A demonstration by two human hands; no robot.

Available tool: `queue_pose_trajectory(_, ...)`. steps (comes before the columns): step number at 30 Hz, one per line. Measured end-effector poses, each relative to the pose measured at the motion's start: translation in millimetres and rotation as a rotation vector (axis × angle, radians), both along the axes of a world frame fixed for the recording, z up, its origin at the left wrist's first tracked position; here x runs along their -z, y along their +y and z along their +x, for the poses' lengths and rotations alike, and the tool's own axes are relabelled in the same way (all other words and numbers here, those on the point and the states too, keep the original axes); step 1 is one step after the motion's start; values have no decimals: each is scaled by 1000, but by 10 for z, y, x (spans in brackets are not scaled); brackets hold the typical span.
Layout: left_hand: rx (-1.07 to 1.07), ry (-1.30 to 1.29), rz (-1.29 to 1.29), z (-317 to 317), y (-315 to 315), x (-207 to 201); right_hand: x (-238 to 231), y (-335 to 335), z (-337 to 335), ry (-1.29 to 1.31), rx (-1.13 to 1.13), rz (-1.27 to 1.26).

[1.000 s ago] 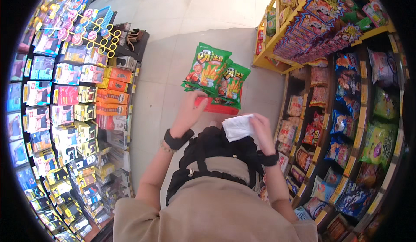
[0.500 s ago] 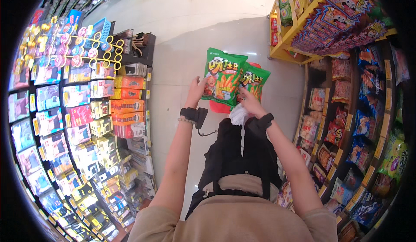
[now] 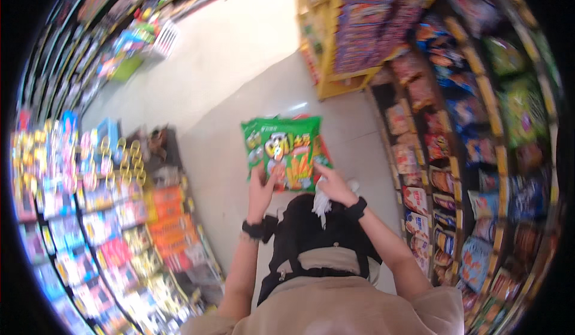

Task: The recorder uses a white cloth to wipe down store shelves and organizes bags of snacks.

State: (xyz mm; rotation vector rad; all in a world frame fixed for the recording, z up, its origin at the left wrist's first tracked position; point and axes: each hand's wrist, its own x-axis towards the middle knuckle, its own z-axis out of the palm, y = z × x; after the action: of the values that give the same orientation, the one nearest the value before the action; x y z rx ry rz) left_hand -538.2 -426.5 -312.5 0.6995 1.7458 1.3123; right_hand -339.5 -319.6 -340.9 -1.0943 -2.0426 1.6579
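Observation:
A green snack bag (image 3: 293, 152) with pictures of potato sticks is held upright in front of me, blurred by motion. Part of another green bag (image 3: 252, 136) shows behind its left edge. My left hand (image 3: 261, 194) grips the lower left corner, thumb on the front. At the lower right edge, my right hand (image 3: 336, 187) closes on the same bag. A crumpled white cloth or tissue (image 3: 321, 206) hangs from beneath the right hand. A red thing (image 3: 324, 149) peeks out behind the bag's right side, mostly hidden.
On the right, shelves hold packaged snacks (image 3: 417, 233), with a yellow display rack (image 3: 344, 84) beyond. To the left stands a rack of hanging packets (image 3: 171, 215). A pale tiled floor (image 3: 221, 116) runs between them, and a white basket (image 3: 166, 38) sits far left.
The view has turned toward the right-hand shelves. The bags, held apart side by side before, now overlap, with one in front. Both hands have come nearer my body.

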Motion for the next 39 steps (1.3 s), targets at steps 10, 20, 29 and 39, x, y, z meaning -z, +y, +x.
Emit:
queue_pose_trajectory(10,411,218,206,1630,790,-808,-1017,-17,1721,10,487,122)
queue_pose_trajectory(20,697,-14,489,3563,1532,-1472,-2234,-176,3513,-178,955,410)
queue_pose_trajectory(29,841,80,916,4247,2288,-2892,-3665,111,4211,-182,956,861)
queue_pose_trajectory(39,1396,38,853,4653,3607,-4028,-4709,860,4699,-338,883,891)
